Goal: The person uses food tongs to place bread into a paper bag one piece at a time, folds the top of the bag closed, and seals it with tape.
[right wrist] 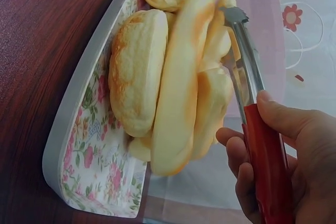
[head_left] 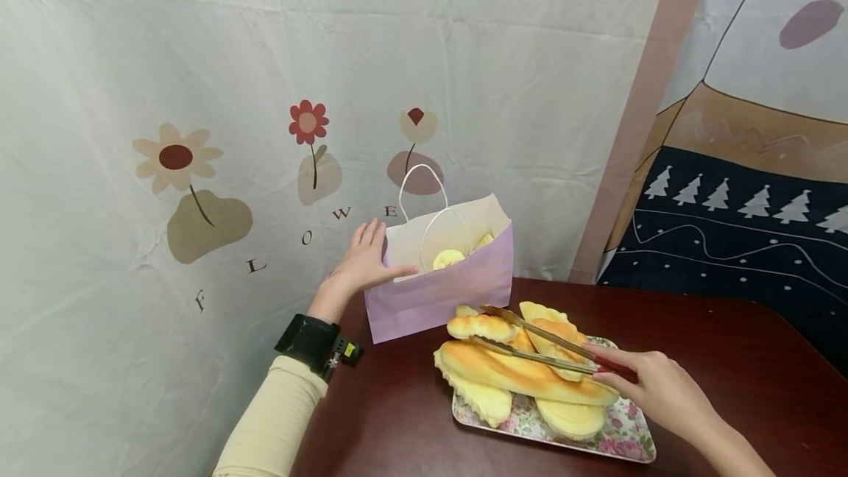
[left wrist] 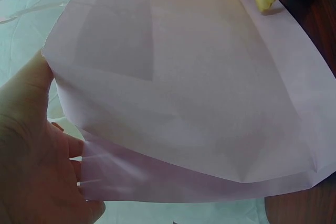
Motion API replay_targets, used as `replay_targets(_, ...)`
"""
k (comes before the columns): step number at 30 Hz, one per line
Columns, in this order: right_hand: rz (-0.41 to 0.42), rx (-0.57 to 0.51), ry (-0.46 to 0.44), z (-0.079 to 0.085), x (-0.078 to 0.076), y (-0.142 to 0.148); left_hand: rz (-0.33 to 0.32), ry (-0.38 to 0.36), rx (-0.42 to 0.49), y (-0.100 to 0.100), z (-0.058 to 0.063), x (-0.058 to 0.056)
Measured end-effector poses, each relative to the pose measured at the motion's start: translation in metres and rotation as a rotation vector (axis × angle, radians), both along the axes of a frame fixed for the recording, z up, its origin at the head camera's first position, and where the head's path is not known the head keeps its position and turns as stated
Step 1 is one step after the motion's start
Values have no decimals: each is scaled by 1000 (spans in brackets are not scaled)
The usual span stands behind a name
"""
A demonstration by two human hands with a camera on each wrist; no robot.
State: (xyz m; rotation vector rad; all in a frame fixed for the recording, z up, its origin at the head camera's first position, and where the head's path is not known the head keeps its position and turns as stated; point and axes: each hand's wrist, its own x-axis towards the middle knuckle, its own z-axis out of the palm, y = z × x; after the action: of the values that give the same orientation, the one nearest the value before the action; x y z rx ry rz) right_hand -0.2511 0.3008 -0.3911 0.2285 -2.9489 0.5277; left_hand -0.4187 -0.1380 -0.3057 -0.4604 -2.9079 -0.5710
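Note:
In the head view, my left hand [head_left: 363,260] is at the left side of a lilac paper bag [head_left: 444,293], fingers straight and spread, thumb along the rim. The left wrist view has the hand [left wrist: 42,150] against the side of the bag [left wrist: 189,87]. Yellow bread pieces [head_left: 449,259] show inside the opening. My right hand [head_left: 662,389] grips red-handled metal tongs [head_left: 556,339] over a heap of bread. The tong arms lie apart, on either side of a small browned roll [head_left: 482,327]. A long loaf [head_left: 530,375] lies in front of it.
A flowered tray [head_left: 626,439] with a pale rim bears the bread, including a scalloped piece [head_left: 486,400] and a round bun [head_left: 571,419]. Under it is a dark red-brown table [head_left: 391,418]. A flower-printed cloth [head_left: 530,94] hangs close behind the bag.

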Motion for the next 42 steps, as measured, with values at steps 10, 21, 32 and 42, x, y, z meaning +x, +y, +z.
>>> replay_targets(10,35,-106,81,2,0,4,-5,8,6,-1,-1,0)
replay_targets(21,159,-474,119,7,1,11,7,39,-5,0,-6,-3)
replay_targets(32,198,-809,-21,29,-10,1,4,43,-8,-1,-6,-1)
replay_targets(42,159,-878,48,37,-38,-31,0,51,-10,0,-6,0)
